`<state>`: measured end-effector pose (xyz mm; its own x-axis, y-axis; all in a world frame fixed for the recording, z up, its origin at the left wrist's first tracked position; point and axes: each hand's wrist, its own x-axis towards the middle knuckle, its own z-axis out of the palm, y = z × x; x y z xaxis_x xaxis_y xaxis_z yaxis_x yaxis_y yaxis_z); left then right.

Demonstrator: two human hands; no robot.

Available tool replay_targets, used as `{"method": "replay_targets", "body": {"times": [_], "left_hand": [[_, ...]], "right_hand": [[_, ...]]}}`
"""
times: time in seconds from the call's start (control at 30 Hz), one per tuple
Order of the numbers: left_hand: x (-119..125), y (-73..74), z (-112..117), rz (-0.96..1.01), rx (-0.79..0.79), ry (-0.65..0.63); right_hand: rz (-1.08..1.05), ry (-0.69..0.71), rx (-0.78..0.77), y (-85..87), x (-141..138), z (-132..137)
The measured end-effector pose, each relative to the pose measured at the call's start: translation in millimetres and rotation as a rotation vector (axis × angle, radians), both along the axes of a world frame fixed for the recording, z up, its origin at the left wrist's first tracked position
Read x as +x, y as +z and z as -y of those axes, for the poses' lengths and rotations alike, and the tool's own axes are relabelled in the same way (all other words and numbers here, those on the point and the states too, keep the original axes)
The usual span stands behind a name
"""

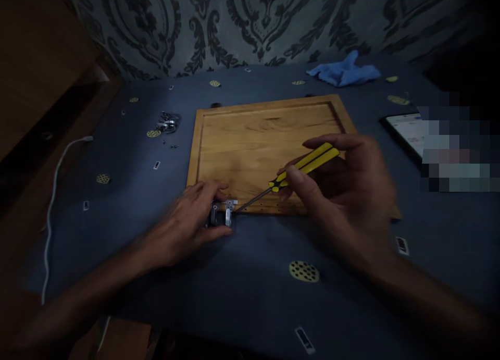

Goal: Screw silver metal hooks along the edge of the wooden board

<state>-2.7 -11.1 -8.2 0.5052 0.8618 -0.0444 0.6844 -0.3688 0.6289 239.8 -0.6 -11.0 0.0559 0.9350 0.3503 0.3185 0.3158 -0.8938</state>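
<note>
A wooden board (250, 136) with a raised rim lies on a blue cloth. At its near left corner sits a small metal hinge (223, 212). My left hand (191, 219) is closed around that hinge, thumb and fingers pinching it against the board's edge. My right hand (344, 183) grips a screwdriver (300, 167) with a yellow and black handle. Its thin shaft slants down to the left and the tip touches the hinge. A row of small holes runs along the board's near edge.
A pile of metal hinges and loose screws (167, 124) lies left of the board. A blue rag (344, 71) lies at the back right, a lit phone (408, 133) at the right, a white cable (52, 193) at the far left. Patterned wall behind.
</note>
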Motion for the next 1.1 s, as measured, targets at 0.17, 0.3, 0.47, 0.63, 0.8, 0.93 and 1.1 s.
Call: {"method": "replay_targets", "body": {"times": [0.17, 0.3, 0.47, 0.63, 0.8, 0.93, 1.1], "left_hand": [[1.0, 1.3, -0.4, -0.007, -0.021, 0.006], [1.1, 2.0, -0.8, 0.0, -0.04, 0.007], [0.7, 2.0, -0.7, -0.006, -0.029, 0.0], [0.6, 1.0, -1.1, -0.003, -0.019, 0.008], [0.6, 1.5, -0.5, 0.005, -0.042, 0.005], [1.0, 3.9, -0.4, 0.007, -0.048, 0.015], [0.7, 2.7, -0.3, 0.004, -0.013, -0.001]], "right_hand": [[-0.025, -0.023, 0.06, -0.2, -0.2, 2.6], [-0.004, -0.029, 0.068, -3.0, -1.0, 2.4], [-0.016, -0.031, 0.065, -6.2, -3.7, 2.0], [-0.009, -0.013, 0.021, -6.3, -5.1, 3.2], [0.005, 0.008, 0.08, -7.1, -7.3, 6.5], [0.083, 0.073, 0.152, 0.1, -8.1, 7.8], [0.369, 0.256, 0.273, 23.6, -8.9, 2.8]]}}
